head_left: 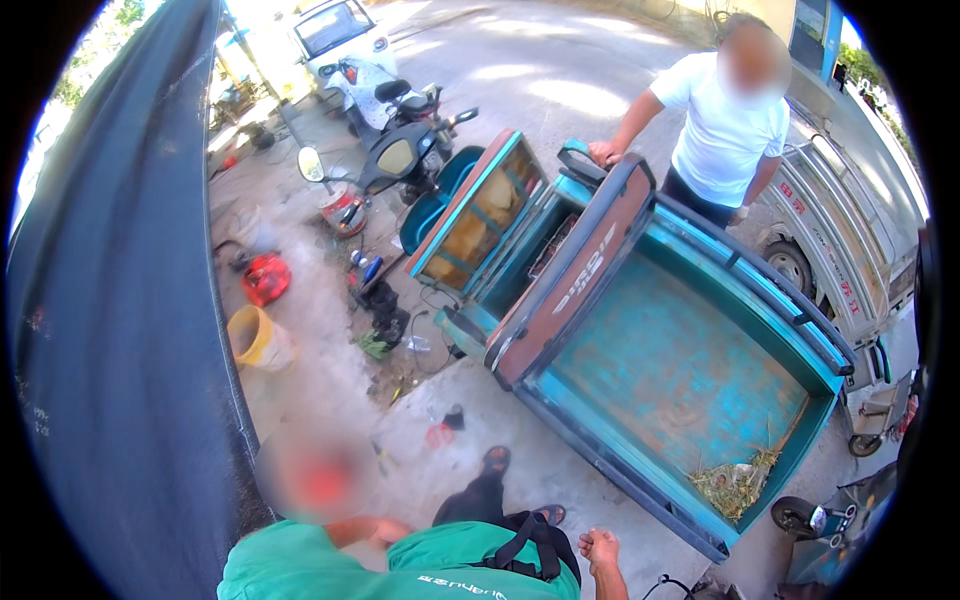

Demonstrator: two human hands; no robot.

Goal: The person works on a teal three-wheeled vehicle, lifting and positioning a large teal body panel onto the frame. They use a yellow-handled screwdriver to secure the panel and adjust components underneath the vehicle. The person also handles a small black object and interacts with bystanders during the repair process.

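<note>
My right hand (600, 550) is loosely closed near the lower rail of a teal cargo tricycle (650, 350), with nothing visible in it. My left hand (388, 532) is low at centre-left, its fingers hidden by my green shirt (420, 565), near a blurred red shape (322, 480). The tricycle has a brown-and-teal raised seat panel (472, 225), an open compartment beside it, and straw (730, 485) in a corner of its bed. Across it, a person in a white shirt (720, 140) has a hand on the seat section.
A dark sheet (110, 250) spans the left side. Scooters (390, 160), a yellow bucket (255, 335), a red container (265, 278) and scattered items lie beyond me. A metal-railed cargo vehicle (825, 230) and another vehicle (830, 530) are at the right. A white vehicle (330, 35) stands behind.
</note>
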